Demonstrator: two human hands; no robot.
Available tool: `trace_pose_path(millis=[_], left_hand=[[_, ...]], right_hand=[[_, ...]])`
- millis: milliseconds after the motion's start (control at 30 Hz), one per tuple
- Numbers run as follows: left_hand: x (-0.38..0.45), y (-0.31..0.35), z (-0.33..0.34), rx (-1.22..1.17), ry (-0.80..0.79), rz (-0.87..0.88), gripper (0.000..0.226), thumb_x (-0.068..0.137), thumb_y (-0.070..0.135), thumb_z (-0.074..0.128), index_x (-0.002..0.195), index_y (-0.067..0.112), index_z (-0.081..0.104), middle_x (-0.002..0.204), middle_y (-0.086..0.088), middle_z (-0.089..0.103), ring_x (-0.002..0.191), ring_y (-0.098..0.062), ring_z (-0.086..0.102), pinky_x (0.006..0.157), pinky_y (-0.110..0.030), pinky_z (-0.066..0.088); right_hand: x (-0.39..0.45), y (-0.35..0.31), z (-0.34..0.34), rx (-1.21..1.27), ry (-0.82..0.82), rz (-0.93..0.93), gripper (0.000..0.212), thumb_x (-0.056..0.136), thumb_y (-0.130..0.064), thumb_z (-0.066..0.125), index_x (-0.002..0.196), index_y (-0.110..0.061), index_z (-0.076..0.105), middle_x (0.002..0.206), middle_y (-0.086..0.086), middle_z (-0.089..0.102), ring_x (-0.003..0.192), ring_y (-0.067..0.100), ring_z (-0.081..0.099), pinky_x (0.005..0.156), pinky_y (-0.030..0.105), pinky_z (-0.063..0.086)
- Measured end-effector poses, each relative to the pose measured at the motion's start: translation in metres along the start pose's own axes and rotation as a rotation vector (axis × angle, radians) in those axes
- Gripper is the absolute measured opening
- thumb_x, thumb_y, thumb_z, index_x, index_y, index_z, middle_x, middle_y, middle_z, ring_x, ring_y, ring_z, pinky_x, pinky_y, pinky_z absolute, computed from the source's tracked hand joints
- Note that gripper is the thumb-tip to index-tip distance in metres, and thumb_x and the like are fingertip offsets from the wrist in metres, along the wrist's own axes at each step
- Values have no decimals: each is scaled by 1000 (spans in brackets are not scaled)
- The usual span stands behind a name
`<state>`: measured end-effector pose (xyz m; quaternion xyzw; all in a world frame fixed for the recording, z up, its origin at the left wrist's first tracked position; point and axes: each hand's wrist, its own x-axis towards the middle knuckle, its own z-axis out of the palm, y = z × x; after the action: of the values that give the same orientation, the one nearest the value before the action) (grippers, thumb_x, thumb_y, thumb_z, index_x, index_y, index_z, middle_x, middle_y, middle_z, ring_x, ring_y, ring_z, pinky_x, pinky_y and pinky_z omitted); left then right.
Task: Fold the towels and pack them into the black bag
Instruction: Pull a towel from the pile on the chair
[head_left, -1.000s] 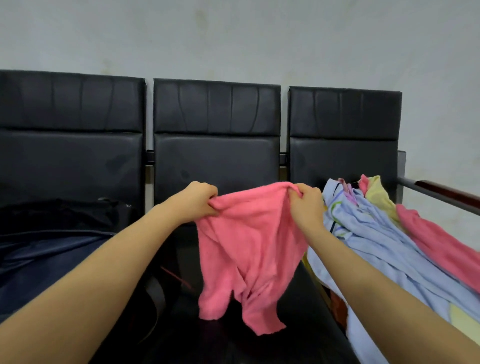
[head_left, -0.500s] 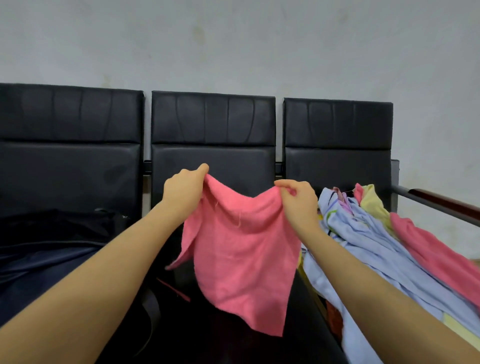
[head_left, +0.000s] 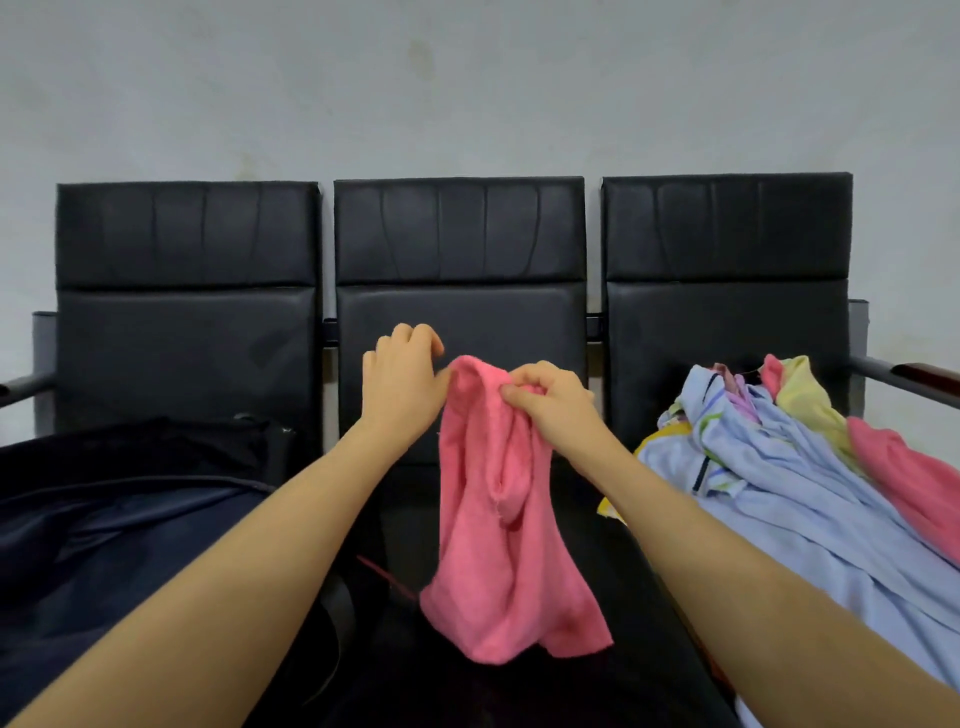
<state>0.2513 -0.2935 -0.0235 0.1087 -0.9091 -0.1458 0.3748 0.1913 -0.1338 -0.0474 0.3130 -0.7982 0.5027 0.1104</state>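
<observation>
A pink towel (head_left: 498, 519) hangs doubled over the middle seat. My right hand (head_left: 550, 400) pinches its bunched top edge. My left hand (head_left: 402, 379) is just left of that top edge, its fingers loosely curled and lifted off the cloth, with only the thumb side against the towel. The black bag (head_left: 130, 493) lies slumped on the left seat, with dark blue fabric showing at its front. A pile of unfolded towels (head_left: 779, 478), light blue, yellow and pink, covers the right seat.
A row of three black padded chairs (head_left: 457, 234) stands against a pale wall. A wooden-topped armrest (head_left: 919, 376) sticks out at the far right. A bag strap (head_left: 332, 623) lies on the middle seat's left side.
My hands have come together, so the spread towel now hangs doubled and narrow. The left hand has let its corner go to the right hand. The camera has tilted up a little.
</observation>
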Motion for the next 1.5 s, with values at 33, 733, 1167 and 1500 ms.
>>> trace_pose_path(millis=[33, 733, 1167, 1500], left_hand=[[-4, -1, 3, 92, 21, -65, 23, 89, 33, 60, 99, 12, 60, 105, -5, 57, 101, -28, 53, 87, -37, 37], [-3, -17, 35, -87, -20, -191, 32, 92, 35, 57, 79, 7, 50, 83, -12, 59, 80, -32, 56, 62, -34, 35], [39, 2, -4, -438, 205, -378, 22, 95, 22, 50, 110, 6, 49, 104, -13, 59, 96, -32, 55, 76, -36, 41], [64, 24, -45, -631, 241, -379, 19, 88, 12, 60, 101, 6, 73, 109, -6, 69, 108, -19, 61, 84, -21, 42]], right_hand=[[-1, 2, 1, 27, 11, 4, 26, 88, -24, 62, 70, -42, 58, 97, -7, 58, 104, 15, 55, 104, 49, 32], [2, 41, -17, -158, 180, 135, 40, 90, 0, 46, 128, -5, 55, 128, 10, 58, 118, 21, 53, 92, 17, 35], [29, 14, -60, -40, 534, 232, 42, 88, -29, 63, 61, -13, 36, 61, -3, 37, 58, 14, 36, 51, 29, 25], [34, -20, -83, 361, 657, 201, 26, 83, -5, 64, 108, -11, 61, 100, 1, 58, 91, 15, 56, 78, 22, 41]])
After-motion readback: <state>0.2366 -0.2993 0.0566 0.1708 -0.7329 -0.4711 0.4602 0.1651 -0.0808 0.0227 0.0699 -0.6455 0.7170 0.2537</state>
